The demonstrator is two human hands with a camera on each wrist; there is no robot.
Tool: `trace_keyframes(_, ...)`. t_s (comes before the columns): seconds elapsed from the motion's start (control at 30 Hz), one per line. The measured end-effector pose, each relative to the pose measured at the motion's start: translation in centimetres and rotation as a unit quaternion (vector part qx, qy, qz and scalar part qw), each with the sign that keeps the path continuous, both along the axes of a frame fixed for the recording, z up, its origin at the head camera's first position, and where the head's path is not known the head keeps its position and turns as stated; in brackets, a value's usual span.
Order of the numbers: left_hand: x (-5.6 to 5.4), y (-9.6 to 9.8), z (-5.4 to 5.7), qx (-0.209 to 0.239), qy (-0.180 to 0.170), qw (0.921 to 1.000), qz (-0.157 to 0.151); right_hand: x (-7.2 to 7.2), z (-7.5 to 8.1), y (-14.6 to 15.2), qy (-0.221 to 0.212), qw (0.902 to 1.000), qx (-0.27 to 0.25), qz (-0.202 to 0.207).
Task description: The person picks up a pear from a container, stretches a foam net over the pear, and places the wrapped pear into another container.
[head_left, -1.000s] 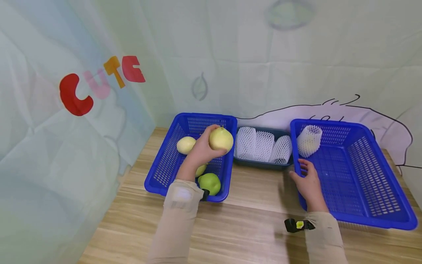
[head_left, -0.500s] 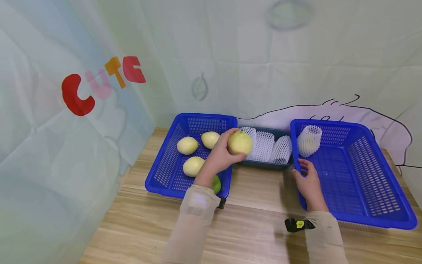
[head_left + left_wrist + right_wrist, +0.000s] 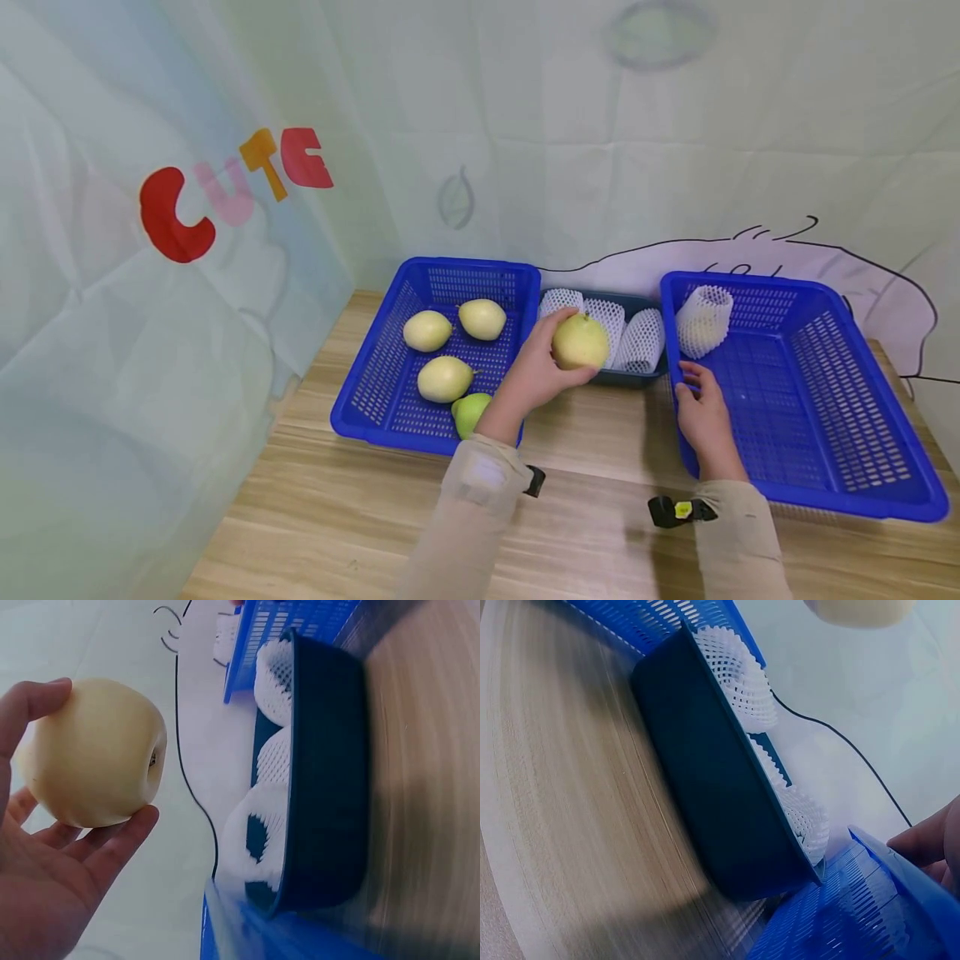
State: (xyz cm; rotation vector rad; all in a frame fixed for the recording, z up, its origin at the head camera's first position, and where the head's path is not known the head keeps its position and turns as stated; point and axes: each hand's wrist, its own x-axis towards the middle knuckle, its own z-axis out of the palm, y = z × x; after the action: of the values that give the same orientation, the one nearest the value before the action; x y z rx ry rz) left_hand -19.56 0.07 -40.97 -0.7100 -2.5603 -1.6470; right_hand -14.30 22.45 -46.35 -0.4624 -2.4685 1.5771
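Observation:
My left hand [image 3: 536, 371] grips a round pale-yellow pear [image 3: 581, 342], thumb on the near side and fingers on the far side. In the head view the pear overlaps the dark green tray [image 3: 628, 379] of white foam net sleeves [image 3: 641, 340]. The left wrist view shows the pear [image 3: 97, 754] held between thumb and fingers, its dimpled end facing the tray. My right hand [image 3: 705, 417] holds the left rim of the right blue basket [image 3: 806, 500]. Its fingers [image 3: 922, 840] show at the rim in the right wrist view.
The left blue basket [image 3: 367, 350] holds several yellow pears [image 3: 444, 379] and a green fruit [image 3: 471, 414] partly behind my left wrist. A sleeved fruit [image 3: 705, 321] stands in the right basket's far left corner. A printed cloth [image 3: 525, 167] hangs behind the wooden table [image 3: 337, 508].
My left hand has carried the pear rightward from over the left basket to in front of the tray. My right hand stays at the rim, its thumb drawn in slightly.

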Motion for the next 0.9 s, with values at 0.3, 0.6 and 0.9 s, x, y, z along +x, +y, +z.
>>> trace_keyframes(0.3,0.7,1.5,-0.7,-0.015,0.001,0.9996,0.023,0.0,0.1,0.0,-0.009,0.9999,0.006,-0.001)
trace_keyframes(0.6,1.2,2.4,-1.9,-0.034,-0.009,0.9989,0.031,0.0,0.1,-0.1,-0.016,0.9999,0.007,0.0)
trace_keyframes(0.9,1.8,3.0,-3.7,-0.017,-0.042,0.9976,0.053,0.0,0.1,0.0,-0.013,0.9999,0.01,0.002)
